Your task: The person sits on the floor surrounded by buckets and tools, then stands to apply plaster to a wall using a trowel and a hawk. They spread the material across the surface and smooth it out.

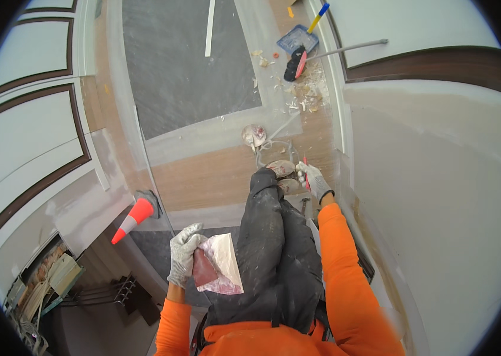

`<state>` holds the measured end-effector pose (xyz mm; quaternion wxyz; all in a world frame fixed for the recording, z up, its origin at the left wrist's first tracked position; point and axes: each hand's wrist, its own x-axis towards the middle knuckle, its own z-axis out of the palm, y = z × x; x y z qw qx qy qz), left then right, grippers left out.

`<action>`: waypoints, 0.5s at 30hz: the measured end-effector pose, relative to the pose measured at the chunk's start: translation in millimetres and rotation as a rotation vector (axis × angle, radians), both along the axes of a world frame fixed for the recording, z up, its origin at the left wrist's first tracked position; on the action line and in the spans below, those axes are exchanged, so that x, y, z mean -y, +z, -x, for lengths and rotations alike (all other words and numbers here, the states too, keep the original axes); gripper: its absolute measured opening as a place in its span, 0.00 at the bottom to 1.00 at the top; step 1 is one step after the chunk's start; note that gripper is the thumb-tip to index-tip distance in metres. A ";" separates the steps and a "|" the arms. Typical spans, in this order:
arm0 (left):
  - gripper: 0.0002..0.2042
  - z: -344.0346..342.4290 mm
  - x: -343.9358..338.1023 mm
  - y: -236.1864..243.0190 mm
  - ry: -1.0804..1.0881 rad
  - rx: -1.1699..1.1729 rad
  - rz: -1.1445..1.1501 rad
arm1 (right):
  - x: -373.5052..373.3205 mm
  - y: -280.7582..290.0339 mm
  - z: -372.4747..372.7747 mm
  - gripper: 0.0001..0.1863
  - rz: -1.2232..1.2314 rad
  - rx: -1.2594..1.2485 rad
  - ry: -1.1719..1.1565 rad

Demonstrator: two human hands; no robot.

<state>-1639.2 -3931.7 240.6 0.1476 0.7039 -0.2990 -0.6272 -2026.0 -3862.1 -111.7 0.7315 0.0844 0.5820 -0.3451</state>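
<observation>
My left hand (pixel 184 252), in a pale knitted work glove, is closed on a dark red flat piece (pixel 204 268) and a crumpled white-and-pink packet (pixel 224 264) with powdery smears. They hang in front of my left thigh. Out to the right, my right hand (pixel 314 179), gloved too, is closed around a slim red tool (pixel 305 172); its tip is too small to make out. That hand is beside my dusty shoes (pixel 282 168). Just ahead of them lies a round whitish piece with reddish smears (pixel 254 136), with a pale cord (pixel 260 155) looping nearby.
An orange-and-white traffic cone (pixel 134 221) is at the left. At the far right are a blue dustpan (pixel 298 39) and a black-and-red broom (pixel 296 63), with scraps (pixel 308 95) scattered around. Panelled walls (pixel 25 130) flank the floor. Cables (pixel 28 314) show at lower left.
</observation>
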 end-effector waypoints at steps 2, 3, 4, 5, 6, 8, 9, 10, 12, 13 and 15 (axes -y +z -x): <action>0.19 7.4 -0.4 -31.1 0.036 0.026 -0.002 | 3.6 -84.2 -11.3 0.17 -0.014 -0.143 -0.011; 0.21 16.7 8.5 -48.5 0.045 0.041 0.001 | 1.8 -137.1 -14.4 0.17 -0.029 -0.202 -0.047; 0.21 15.0 12.0 -64.6 0.066 0.013 0.027 | -1.3 -179.6 -18.5 0.16 -0.046 -0.254 -0.077; 0.22 7.3 12.4 -82.2 0.088 -0.015 0.057 | -5.9 -216.7 -18.4 0.19 -0.016 -0.356 0.041; 0.23 5.2 15.6 -100.4 0.110 -0.041 0.086 | -5.6 -257.2 -21.5 0.20 0.134 -0.587 0.123; 0.29 12.6 30.1 -136.4 0.152 0.055 0.144 | -6.9 -349.6 -27.7 0.24 0.441 -1.071 0.282; 0.26 -1.3 22.9 -156.4 0.208 0.090 0.189 | 3.5 -379.8 -32.5 0.26 0.113 -0.877 0.372; 0.24 -15.3 22.7 -175.2 0.255 0.128 0.221 | 10.5 -414.7 -36.4 0.27 0.101 -0.926 0.427; 0.24 -20.0 36.0 -203.3 0.235 0.248 0.235 | 11.3 -472.3 -40.5 0.30 0.068 -1.023 0.541; 0.24 -18.0 25.4 -201.8 0.269 0.405 0.307 | 52.7 -455.4 -98.2 0.29 0.028 -0.792 0.398; 0.23 23.3 49.5 -239.9 0.465 0.582 0.429 | 60.4 -505.1 -115.8 0.29 -0.144 -0.713 0.325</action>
